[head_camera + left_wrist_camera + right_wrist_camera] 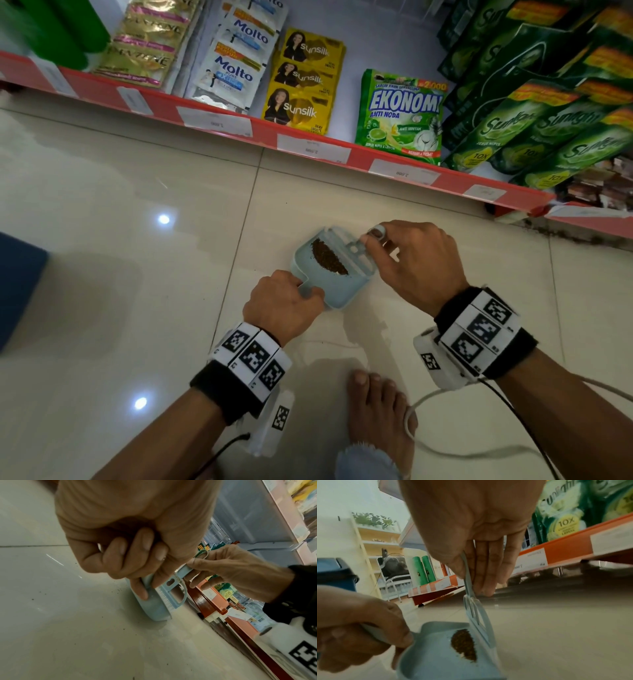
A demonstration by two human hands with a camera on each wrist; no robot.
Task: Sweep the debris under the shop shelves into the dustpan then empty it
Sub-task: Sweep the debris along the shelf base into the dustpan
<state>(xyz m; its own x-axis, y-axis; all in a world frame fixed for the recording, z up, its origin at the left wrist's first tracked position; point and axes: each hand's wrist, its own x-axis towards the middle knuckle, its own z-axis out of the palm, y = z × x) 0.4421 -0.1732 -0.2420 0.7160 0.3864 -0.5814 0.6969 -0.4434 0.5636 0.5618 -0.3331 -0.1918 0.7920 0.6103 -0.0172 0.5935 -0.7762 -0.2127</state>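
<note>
A bare foot (380, 411) stands on the tiled floor (120, 205) nearest the head camera, cut off by the bottom edge of the view. Just beyond it, the left hand (284, 305) has its fingers curled tight round the handle of the pale blue dustpan (329, 291), probably tipping the pan's lip down onto the tiles so nothing slides beneath it. A dark brown pile of debris (329, 257) lies inside the pan, banked against the brush (356, 253) at the open lip. To the right, the right hand (418, 263) pinches the brush's thin handle between thumb and fingers, holding the head upright across the pan's mouth, apparently to keep the pile from spilling back out. Farther right, dark specks (561, 236) line the floor under the red shelf edge (342, 150); how far they run beneath is hidden. The left wrist view shows stray grains on the tiles. No bin for emptying is plainly identifiable.
</note>
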